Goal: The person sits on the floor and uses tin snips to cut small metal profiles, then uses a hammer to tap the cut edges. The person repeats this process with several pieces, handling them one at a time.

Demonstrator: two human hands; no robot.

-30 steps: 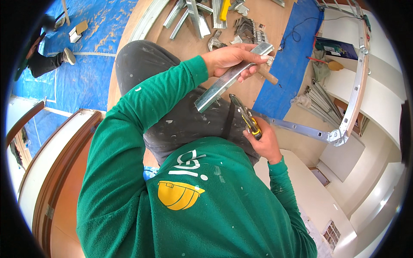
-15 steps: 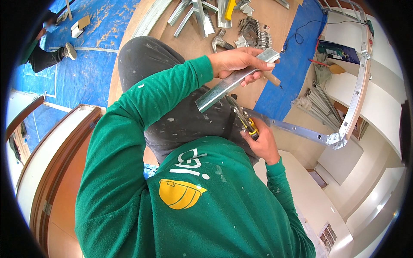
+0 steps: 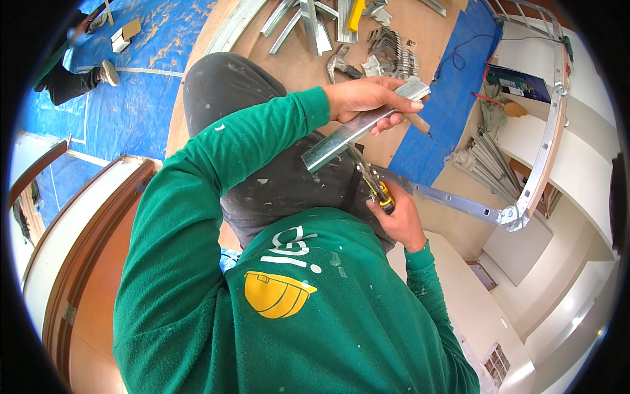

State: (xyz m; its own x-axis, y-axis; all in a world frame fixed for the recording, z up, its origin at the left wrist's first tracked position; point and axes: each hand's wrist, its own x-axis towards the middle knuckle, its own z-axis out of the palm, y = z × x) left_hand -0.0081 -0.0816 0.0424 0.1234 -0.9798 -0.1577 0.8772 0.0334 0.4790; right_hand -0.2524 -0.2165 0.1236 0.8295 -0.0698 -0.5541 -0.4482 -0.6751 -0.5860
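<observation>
My left hand (image 3: pixel 371 102) is closed around a short galvanized metal channel (image 3: pixel 344 139), which slants down and left above my thigh. The thumb presses on its upper end. Lower down, my right hand (image 3: pixel 399 217) grips tin snips (image 3: pixel 375 186) with yellow and black handles. Their jaws point up at the channel's lower edge, and the tips are partly hidden by it; whether they touch the metal I cannot tell. A light wooden piece with a dark thin tip (image 3: pixel 419 123) shows just below my left fingers.
Ahead on the board (image 3: pixel 298 69) lie a claw hammer (image 3: pixel 340 64), metal brackets (image 3: pixel 394 52) and cut channels (image 3: pixel 310 26). An aluminium ladder (image 3: pixel 453 196) is at the right. Blue sheeting (image 3: pixel 141 111) covers the floor, where another person's shoe (image 3: pixel 109 73) shows at left.
The channel and my left hand have shifted slightly right and down. The snips' tips now sit closer against the channel's lower edge, partly behind it.
</observation>
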